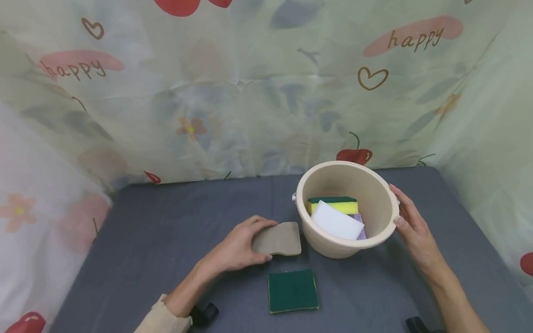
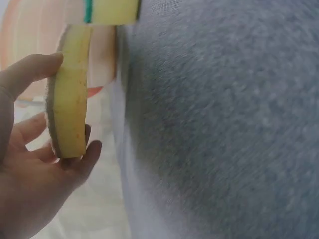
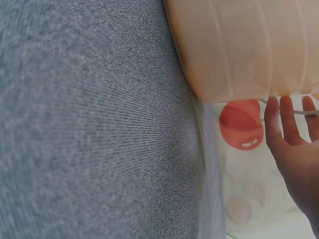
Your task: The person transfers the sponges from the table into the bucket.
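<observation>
My left hand (image 1: 245,243) grips a scouring sponge (image 1: 281,238) by its edges, thumb on one side and fingers on the other. Its grey face is up, and the left wrist view shows its yellow foam held off the table. To its right stands a beige bucket (image 1: 333,247), whose rim my right hand (image 1: 420,236) touches from the outside with extended fingers and thumb. Inside the bucket are a green-and-yellow sponge (image 1: 333,206), a white sponge (image 1: 336,222) and a partly hidden purple one (image 1: 361,229). Another green-faced sponge (image 1: 293,291) lies on the table in front.
A dark grey cloth covers the table (image 1: 166,222). Printed curtains (image 1: 250,115) hang behind it and at both sides. The bucket's wire handle (image 3: 304,112) shows near the right fingers. Dark wrist straps (image 1: 204,315) appear at the lower edge.
</observation>
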`<action>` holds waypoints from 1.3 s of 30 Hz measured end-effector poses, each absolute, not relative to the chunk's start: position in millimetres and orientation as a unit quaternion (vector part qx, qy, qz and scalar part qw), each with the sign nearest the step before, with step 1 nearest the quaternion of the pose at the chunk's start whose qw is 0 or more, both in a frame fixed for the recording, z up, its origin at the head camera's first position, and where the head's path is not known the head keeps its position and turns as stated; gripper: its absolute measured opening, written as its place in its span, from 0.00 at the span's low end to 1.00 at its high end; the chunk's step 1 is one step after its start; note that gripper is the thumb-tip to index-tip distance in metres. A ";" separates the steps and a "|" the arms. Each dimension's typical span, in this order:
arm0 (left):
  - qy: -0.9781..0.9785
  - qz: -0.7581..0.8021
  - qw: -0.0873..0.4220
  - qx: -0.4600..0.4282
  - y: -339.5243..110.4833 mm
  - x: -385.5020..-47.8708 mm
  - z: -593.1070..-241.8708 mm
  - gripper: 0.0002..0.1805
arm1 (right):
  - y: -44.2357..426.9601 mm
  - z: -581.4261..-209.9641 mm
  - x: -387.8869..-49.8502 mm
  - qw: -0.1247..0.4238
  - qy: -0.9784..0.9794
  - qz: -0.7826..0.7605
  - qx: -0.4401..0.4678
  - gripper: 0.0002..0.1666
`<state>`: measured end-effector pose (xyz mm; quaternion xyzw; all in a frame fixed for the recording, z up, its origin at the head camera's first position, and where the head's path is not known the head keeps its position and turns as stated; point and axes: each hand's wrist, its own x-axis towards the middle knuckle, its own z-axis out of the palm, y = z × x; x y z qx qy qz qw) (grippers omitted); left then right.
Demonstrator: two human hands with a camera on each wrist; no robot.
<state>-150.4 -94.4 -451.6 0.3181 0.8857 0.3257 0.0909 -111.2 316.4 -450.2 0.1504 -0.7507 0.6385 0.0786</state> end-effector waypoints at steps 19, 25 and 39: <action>0.873 0.367 0.046 0.318 -115.7 -146.1 -419.9 0.40 | 314.5 -449.6 -111.6 0.077 -0.761 0.630 0.133 0.36; 0.859 0.373 0.014 0.350 -122.7 -146.5 -409.8 0.39 | 315.1 -449.1 -111.9 0.079 -0.758 0.632 0.139 0.36; 0.834 0.392 -0.035 0.387 -125.6 -148.9 -388.3 0.39 | 314.5 -448.6 -110.7 0.083 -0.772 0.617 0.132 0.36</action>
